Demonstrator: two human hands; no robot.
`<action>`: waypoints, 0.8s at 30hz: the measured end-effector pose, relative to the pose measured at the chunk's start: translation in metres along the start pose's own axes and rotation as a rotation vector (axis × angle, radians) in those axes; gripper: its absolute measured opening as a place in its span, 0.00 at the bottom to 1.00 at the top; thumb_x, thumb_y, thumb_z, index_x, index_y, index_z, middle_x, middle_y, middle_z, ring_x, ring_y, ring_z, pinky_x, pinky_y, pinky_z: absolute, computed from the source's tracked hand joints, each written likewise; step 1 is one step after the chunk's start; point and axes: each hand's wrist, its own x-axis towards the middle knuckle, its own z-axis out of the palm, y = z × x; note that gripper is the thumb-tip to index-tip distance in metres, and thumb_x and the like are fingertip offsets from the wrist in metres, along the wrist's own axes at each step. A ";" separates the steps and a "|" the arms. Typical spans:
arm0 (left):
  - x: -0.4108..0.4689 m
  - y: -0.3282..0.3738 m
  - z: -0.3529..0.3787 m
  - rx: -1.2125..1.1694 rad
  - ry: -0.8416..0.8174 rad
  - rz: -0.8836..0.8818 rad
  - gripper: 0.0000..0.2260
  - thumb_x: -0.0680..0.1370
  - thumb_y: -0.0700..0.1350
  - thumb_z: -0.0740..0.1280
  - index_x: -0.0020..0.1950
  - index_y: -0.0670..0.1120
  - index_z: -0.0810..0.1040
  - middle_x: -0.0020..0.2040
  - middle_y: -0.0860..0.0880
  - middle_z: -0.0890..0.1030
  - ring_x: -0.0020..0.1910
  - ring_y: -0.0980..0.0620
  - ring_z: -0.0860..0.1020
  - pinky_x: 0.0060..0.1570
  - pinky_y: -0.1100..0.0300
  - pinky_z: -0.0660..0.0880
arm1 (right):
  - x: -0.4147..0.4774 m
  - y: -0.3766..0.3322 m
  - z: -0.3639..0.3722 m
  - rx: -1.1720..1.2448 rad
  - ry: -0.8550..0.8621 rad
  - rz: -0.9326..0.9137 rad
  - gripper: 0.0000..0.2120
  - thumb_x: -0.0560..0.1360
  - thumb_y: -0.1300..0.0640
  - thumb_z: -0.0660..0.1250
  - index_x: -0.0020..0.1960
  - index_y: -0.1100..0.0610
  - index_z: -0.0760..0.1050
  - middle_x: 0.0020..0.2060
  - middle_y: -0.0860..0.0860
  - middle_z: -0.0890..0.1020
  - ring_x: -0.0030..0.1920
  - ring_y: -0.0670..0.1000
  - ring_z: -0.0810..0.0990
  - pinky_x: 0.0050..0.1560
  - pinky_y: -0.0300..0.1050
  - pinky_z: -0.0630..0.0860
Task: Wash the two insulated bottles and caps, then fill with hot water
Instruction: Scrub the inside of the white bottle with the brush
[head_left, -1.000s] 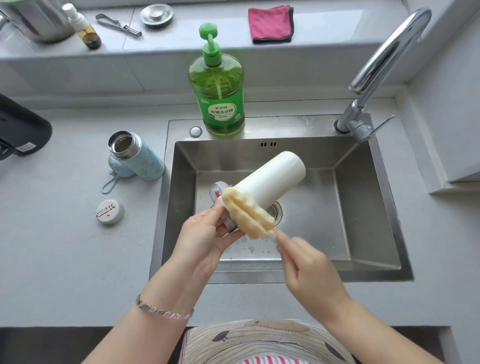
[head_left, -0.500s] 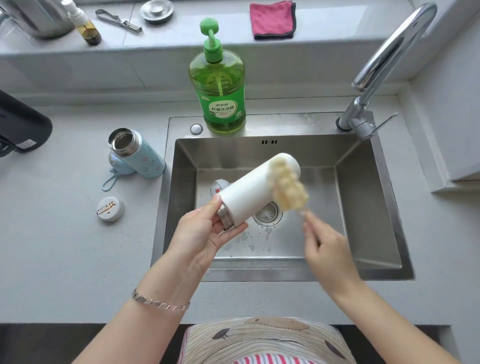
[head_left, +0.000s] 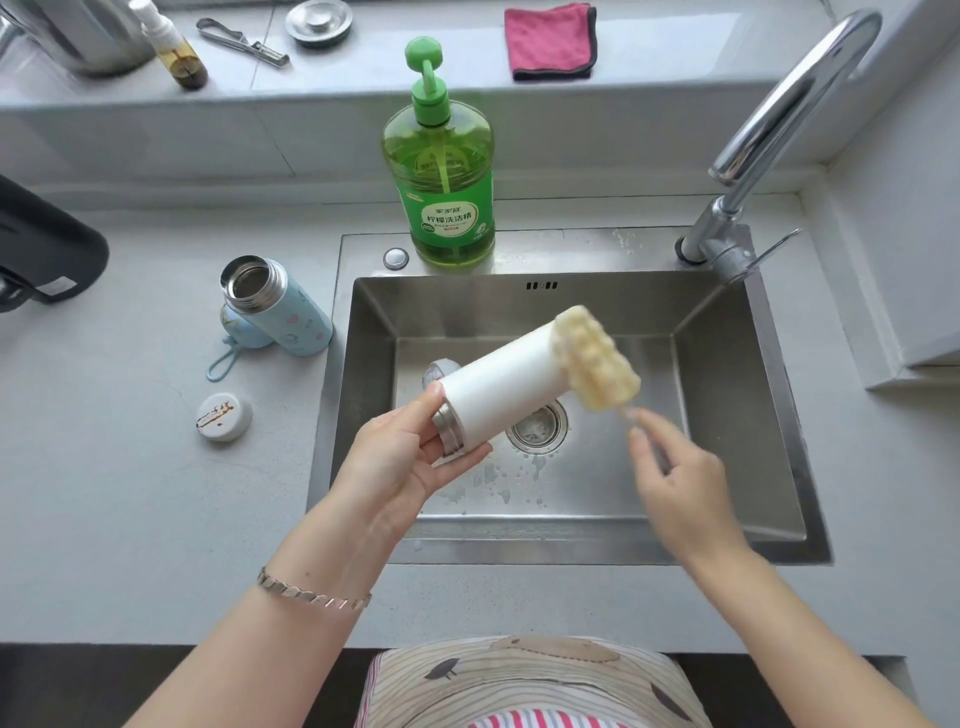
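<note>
You're gripping the white insulated bottle (head_left: 498, 387) by its steel mouth end with your left hand (head_left: 400, 457), fingers curled round it, tilting it over the sink (head_left: 727, 415). Your right hand (head_left: 680, 488), blurred, is pinching the thin handle of the sponge brush (head_left: 597, 358), its yellow head pressing against the bottle's base. The blue bottle (head_left: 291, 317) is standing open on the counter (head_left: 130, 467) left of the sink, the white cap (head_left: 224, 417) lying nearer you.

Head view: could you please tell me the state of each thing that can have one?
White bottle: uncapped, tilted, gripped by left hand.
Brush: against that bottle's base, held by right hand.
Blue bottle: uncapped, on counter.
Cap: off, on counter.
Faucet: off.
Sink: wet.
Soap bottle: upright, nearly full.
</note>
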 end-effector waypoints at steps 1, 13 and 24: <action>0.000 0.002 -0.002 0.029 -0.005 -0.002 0.08 0.78 0.43 0.63 0.46 0.39 0.77 0.41 0.41 0.81 0.41 0.46 0.81 0.39 0.47 0.81 | 0.009 0.001 -0.010 0.037 0.016 0.126 0.12 0.77 0.54 0.63 0.58 0.57 0.77 0.42 0.49 0.80 0.40 0.39 0.72 0.44 0.39 0.67; -0.002 0.012 -0.020 0.180 -0.173 -0.247 0.07 0.76 0.44 0.64 0.47 0.41 0.78 0.32 0.45 0.79 0.34 0.47 0.79 0.33 0.51 0.81 | 0.022 -0.006 -0.023 0.516 -0.515 0.380 0.31 0.55 0.48 0.75 0.56 0.52 0.75 0.26 0.42 0.73 0.21 0.42 0.59 0.20 0.33 0.57; -0.007 -0.011 -0.024 0.507 -0.216 0.137 0.11 0.79 0.45 0.60 0.52 0.46 0.81 0.52 0.48 0.83 0.55 0.51 0.79 0.51 0.54 0.79 | 0.036 -0.023 -0.020 0.502 -0.270 0.599 0.17 0.73 0.43 0.65 0.45 0.58 0.75 0.36 0.52 0.66 0.29 0.47 0.57 0.20 0.34 0.53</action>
